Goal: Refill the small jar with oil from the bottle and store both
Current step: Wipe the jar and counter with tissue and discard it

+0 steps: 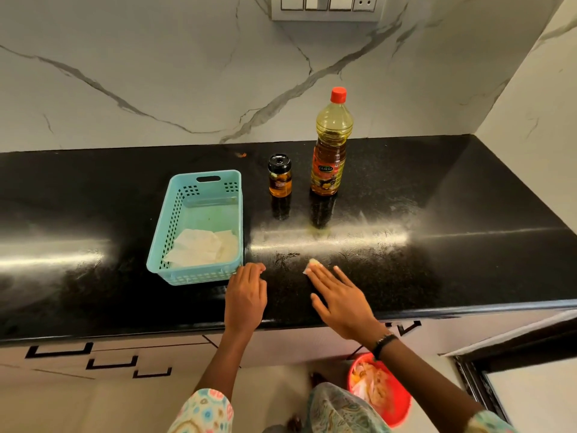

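A small jar (280, 175) with a black lid and amber oil stands on the black counter (437, 214). Just right of it stands a tall oil bottle (331, 145) with a red cap on. A light blue basket (199, 226) sits left of the jar, with white tissue paper (203, 248) in its near end. My right hand (340, 298) lies flat on the counter with straight fingers, pressing a small piece of tissue (312, 264) under its fingertips. My left hand (246, 295) rests beside the basket's near right corner, fingers loosely curled and holding nothing.
A marble wall runs behind the counter, with a switch plate (326, 7) at the top. A side wall closes the counter on the right. Drawers (109, 360) lie below the counter edge. A red bin (379, 389) with waste stands on the floor.
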{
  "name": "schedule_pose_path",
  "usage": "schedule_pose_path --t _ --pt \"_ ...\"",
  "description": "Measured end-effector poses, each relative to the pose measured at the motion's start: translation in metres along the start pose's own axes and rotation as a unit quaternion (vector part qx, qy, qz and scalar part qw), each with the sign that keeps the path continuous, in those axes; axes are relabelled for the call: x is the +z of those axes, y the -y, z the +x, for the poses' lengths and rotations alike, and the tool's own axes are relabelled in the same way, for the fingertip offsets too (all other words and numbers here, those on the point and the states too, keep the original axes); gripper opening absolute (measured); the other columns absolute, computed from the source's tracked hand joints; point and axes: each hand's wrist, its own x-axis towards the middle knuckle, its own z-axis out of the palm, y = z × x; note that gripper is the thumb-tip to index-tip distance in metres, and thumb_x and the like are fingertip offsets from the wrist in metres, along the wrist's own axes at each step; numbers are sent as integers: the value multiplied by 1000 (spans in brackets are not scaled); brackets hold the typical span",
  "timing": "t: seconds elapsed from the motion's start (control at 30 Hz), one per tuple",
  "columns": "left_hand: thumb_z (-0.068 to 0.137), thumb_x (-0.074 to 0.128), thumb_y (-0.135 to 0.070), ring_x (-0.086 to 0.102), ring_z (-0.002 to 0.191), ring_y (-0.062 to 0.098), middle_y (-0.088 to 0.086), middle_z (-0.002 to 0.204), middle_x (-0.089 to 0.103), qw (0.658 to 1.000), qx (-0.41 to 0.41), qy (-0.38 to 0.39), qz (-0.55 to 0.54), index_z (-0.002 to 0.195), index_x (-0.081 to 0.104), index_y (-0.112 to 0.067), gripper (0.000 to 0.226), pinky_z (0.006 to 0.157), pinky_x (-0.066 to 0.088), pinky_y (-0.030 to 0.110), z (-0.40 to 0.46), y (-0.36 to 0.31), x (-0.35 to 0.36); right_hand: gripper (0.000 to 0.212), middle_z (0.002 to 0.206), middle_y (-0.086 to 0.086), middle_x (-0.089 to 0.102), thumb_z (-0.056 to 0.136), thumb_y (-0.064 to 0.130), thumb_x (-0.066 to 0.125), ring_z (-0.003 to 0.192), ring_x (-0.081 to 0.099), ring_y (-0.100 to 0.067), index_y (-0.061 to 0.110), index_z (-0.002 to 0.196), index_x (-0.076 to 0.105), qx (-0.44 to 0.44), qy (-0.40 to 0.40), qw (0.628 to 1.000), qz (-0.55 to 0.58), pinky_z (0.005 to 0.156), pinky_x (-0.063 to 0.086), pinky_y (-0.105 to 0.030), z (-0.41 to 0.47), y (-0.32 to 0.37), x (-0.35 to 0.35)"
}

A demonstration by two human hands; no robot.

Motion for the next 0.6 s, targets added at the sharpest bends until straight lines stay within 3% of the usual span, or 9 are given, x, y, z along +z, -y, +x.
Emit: schedule_pose_path --t 0.2,0.33,0.47,0.6 --pt "88 38 -11 60 80 18 3 88 63 1000 4 -1 5 96 57 -10 21 74 52 32 0 -1 -2 73 158 -2 13 88 49 2 146 7 -12 12 150 18 108 17 994 6 117 -5 -31 53 -10 -8" --pt "89 39 -11 60 82 17 2 89 64 1000 3 1 8 96 58 -11 20 77 46 29 0 -1 -1 79 158 -5 14 84 50 -2 146 8 -15 11 150 17 45 27 998 19 117 -5 -30 67 20 -1" --pt "89 39 -11 61 82 17 3 89 64 1000 -2 -1 5 96 59 -10 21 78 46 28 0 0 0 62 155 2 15 95 44 14 145 9 -10 15 149 21 -61 34 997 16 119 -1 -35 27 18 5" --pt "88 40 -10 61 81 17 2 88 64 1000 -4 -5 -1 95 59 -10 21 76 48 29 0 0 0 61 154 0 26 94 43 16 143 19 -10 16 147 29 -20 18 999 -21 117 -1 -33 24 -11 -5"
